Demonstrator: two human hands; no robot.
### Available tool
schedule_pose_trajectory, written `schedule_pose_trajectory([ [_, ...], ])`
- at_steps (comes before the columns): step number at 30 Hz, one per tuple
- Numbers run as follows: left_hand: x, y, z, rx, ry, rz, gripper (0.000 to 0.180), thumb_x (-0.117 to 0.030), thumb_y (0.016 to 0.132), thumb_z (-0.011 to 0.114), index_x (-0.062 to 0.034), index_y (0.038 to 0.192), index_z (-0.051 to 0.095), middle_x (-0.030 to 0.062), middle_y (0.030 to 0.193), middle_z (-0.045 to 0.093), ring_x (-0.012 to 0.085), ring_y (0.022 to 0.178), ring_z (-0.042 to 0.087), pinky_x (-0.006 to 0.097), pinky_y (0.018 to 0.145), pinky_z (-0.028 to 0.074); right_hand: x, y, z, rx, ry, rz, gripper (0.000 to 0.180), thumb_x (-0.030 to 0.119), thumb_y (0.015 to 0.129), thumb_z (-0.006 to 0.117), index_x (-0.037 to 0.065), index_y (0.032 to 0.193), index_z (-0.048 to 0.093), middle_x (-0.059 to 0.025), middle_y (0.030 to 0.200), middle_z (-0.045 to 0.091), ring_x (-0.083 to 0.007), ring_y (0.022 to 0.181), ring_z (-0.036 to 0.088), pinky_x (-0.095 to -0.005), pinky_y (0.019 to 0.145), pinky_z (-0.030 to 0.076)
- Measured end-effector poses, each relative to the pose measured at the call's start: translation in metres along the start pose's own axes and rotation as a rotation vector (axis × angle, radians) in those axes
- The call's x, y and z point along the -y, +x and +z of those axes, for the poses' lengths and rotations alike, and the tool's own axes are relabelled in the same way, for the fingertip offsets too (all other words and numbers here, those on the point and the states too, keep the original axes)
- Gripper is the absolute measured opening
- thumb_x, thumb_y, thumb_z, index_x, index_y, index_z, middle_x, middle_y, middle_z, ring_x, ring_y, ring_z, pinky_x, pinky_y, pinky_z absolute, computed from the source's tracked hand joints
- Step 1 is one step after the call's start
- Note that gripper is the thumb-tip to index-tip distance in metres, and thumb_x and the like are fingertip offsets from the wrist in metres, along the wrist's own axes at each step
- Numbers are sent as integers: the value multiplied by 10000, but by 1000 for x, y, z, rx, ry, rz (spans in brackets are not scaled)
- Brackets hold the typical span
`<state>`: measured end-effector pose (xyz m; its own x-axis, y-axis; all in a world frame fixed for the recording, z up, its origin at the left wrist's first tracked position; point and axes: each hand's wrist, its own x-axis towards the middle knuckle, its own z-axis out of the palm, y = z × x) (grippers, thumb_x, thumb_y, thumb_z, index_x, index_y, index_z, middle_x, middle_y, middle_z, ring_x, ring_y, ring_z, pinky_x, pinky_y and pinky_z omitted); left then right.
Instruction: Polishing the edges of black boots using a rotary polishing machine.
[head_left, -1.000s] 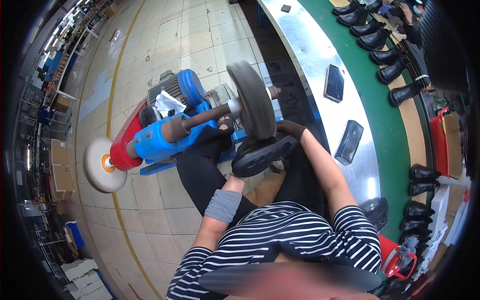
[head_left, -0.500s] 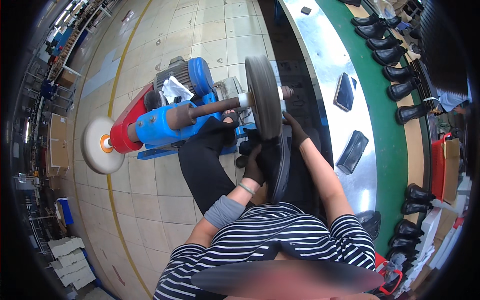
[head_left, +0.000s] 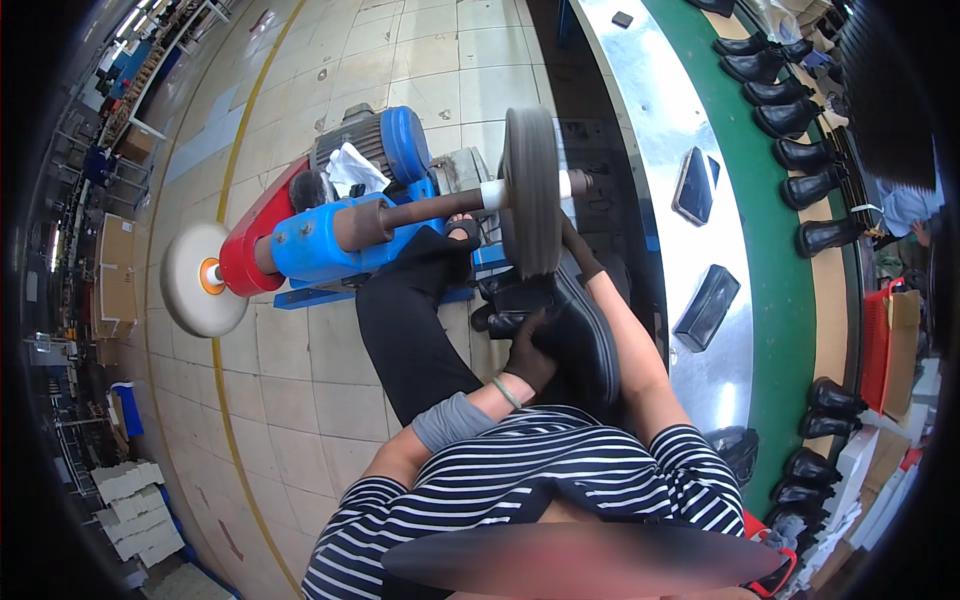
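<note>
A black leather boot lies across my lap, its far part at the lower edge of a dark buffing wheel whose surface is blurred. My left hand, in a dark brown glove, is closed around the near left side of the boot. Beyond it, at the boot's far right side, my right hand grips it in a similar glove; the wheel and boot hide some of those fingers. The wheel sits on a shaft running left to a blue and red machine.
At the shaft's left end is a pale wheel. A motor with a white cloth stands behind. On the right, a metal bench bears a phone and a black case. Black boots line a green strip.
The boot has turned and tilted, showing more of its upper. My left hand has moved slightly right and toward me; my right hand has shifted a little away behind the wheel.
</note>
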<state>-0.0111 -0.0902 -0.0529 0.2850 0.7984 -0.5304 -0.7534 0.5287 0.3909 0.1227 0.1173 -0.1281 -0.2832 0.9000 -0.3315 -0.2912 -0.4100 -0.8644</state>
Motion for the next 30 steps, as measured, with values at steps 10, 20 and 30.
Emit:
schedule_pose_trajectory([
  [10,8,-17,24,211,1046,481,599,175,731,519,-67,1277,477,125,1208,556,232,1135,531,318,1013,390,49,-74,-27,47,313,32,591,517,910,480,49,1269,518,-87,655,607,-160,554,583,-261,527,459],
  [20,3,40,49,-18,-205,-344,147,-173,748,608,-56,802,680,63,803,677,190,774,643,319,778,522,104,-157,-5,-475,-219,-342,551,302,835,593,-23,1272,509,-129,1247,550,-210,1108,515,-325,998,349],
  [30,14,31,42,54,-190,-113,195,-212,834,544,-62,888,657,81,854,672,181,819,628,331,726,519,137,-239,59,-576,-856,-440,956,199,582,812,21,1380,316,-171,1252,472,-287,1143,500,-374,958,417],
])
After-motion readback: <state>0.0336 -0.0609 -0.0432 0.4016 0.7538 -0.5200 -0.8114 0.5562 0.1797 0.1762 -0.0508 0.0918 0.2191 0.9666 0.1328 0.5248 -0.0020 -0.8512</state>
